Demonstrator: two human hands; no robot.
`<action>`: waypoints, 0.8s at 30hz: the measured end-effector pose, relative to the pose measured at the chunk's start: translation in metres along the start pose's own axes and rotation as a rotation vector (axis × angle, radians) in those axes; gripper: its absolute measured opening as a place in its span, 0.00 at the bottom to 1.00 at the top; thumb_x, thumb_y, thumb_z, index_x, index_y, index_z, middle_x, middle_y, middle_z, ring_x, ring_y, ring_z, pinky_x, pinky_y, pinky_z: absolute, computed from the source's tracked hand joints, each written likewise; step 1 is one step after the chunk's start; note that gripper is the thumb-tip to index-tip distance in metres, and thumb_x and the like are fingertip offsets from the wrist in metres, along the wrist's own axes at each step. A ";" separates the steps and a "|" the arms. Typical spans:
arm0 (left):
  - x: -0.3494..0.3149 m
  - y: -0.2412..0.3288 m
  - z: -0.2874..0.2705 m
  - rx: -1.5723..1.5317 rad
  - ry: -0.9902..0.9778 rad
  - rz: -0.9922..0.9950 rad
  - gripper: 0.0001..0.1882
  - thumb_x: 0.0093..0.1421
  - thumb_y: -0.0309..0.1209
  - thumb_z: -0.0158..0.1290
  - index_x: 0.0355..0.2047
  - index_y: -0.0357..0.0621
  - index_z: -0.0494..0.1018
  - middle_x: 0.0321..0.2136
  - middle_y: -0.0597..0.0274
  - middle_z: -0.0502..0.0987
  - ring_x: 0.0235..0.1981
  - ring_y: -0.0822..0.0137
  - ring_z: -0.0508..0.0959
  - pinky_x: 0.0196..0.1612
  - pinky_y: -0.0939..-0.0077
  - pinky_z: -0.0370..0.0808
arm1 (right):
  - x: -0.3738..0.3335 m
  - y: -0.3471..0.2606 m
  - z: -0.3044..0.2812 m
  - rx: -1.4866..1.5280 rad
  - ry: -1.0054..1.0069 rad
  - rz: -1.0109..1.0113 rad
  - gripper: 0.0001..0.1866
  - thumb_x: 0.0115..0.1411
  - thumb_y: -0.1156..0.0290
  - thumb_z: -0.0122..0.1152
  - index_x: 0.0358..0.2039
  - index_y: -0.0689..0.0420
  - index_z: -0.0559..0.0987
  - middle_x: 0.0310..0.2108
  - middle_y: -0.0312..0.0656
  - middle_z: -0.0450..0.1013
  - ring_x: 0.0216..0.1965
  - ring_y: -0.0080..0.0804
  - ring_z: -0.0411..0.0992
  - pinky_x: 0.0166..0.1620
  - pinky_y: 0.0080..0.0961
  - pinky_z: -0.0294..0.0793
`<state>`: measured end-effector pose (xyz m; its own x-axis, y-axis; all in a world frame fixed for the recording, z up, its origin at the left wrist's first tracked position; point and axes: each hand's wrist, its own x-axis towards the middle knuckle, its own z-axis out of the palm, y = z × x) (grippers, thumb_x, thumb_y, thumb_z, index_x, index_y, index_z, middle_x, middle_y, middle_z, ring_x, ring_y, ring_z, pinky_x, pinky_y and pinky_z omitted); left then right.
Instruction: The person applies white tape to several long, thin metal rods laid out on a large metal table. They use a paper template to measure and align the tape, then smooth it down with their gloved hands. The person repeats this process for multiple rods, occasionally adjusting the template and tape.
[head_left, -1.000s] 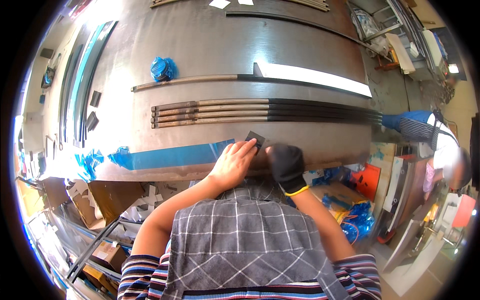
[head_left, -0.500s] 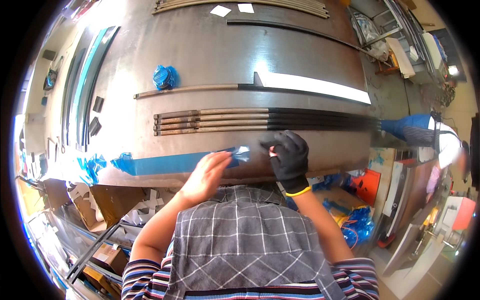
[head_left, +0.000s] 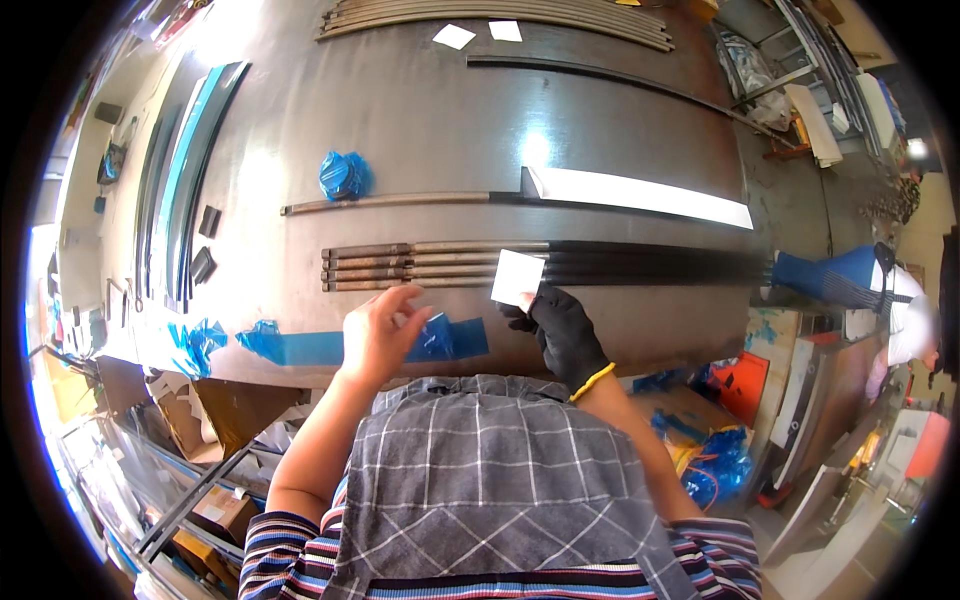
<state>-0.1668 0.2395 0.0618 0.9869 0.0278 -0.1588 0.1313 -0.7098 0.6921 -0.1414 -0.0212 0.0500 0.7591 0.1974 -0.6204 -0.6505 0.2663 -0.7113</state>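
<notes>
My left hand [head_left: 379, 332] is bare, with its fingers apart above a long blue film strip [head_left: 312, 347] along the table's near edge. Beside its thumb lies a crumpled piece of clear blue film [head_left: 436, 338], on or against the strip. My right hand [head_left: 565, 335] wears a black glove with a yellow cuff. Its fingertips pinch the lower edge of a small white square sheet [head_left: 517, 277], held up before the metal bars. These bars [head_left: 450, 265], brown at the left and dark at the right, lie side by side just beyond my hands.
Farther back are a blue-wrapped roll [head_left: 344, 176], a long white strip [head_left: 645, 198] and a dark bar [head_left: 590, 70]. Two white squares [head_left: 454, 37] lie near the far bars. Long strips [head_left: 185, 190] line the left side. A person [head_left: 880, 290] stands at the right.
The white square sheet now shows its face in my right hand. My left hand has drawn back to the left with its fingers spread, and the crumpled film sits farther left.
</notes>
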 end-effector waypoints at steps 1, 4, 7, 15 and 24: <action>0.010 0.014 -0.002 -0.148 -0.086 -0.060 0.19 0.55 0.35 0.66 0.45 0.42 0.79 0.31 0.61 0.82 0.26 0.68 0.79 0.34 0.74 0.77 | 0.001 -0.005 0.002 0.026 -0.053 0.034 0.13 0.64 0.66 0.60 0.42 0.63 0.82 0.40 0.44 0.81 0.41 0.29 0.78 0.46 0.25 0.76; 0.045 0.038 0.015 -0.598 -0.227 -0.073 0.14 0.58 0.34 0.64 0.38 0.37 0.78 0.32 0.64 0.80 0.33 0.76 0.76 0.39 0.78 0.74 | 0.008 -0.023 0.009 -0.010 -0.120 0.060 0.14 0.64 0.66 0.60 0.42 0.64 0.82 0.40 0.43 0.81 0.41 0.29 0.78 0.46 0.25 0.76; 0.083 0.049 0.024 -0.823 -0.401 -0.187 0.09 0.60 0.31 0.63 0.32 0.38 0.76 0.29 0.70 0.78 0.31 0.80 0.74 0.36 0.81 0.73 | 0.018 -0.036 0.008 -0.136 -0.130 0.041 0.16 0.64 0.65 0.61 0.45 0.64 0.81 0.40 0.43 0.81 0.43 0.29 0.78 0.47 0.24 0.75; 0.166 0.048 0.028 -0.696 -0.401 -0.171 0.09 0.61 0.34 0.62 0.29 0.42 0.77 0.24 0.73 0.76 0.24 0.80 0.72 0.28 0.84 0.68 | 0.079 -0.087 -0.047 -0.581 0.164 -0.467 0.19 0.64 0.61 0.60 0.46 0.65 0.81 0.33 0.40 0.80 0.34 0.23 0.75 0.43 0.20 0.73; 0.207 0.043 0.047 -0.660 -0.437 -0.292 0.10 0.60 0.36 0.64 0.30 0.44 0.78 0.22 0.74 0.73 0.19 0.81 0.65 0.22 0.85 0.60 | 0.113 -0.125 -0.056 -0.553 0.221 -0.308 0.14 0.65 0.62 0.58 0.35 0.62 0.81 0.27 0.36 0.80 0.25 0.18 0.70 0.32 0.20 0.70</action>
<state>0.0384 0.1813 0.0254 0.7975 -0.2250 -0.5598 0.5378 -0.1555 0.8286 0.0246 -0.0852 0.0505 0.9273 -0.0237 -0.3736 -0.3669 -0.2546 -0.8947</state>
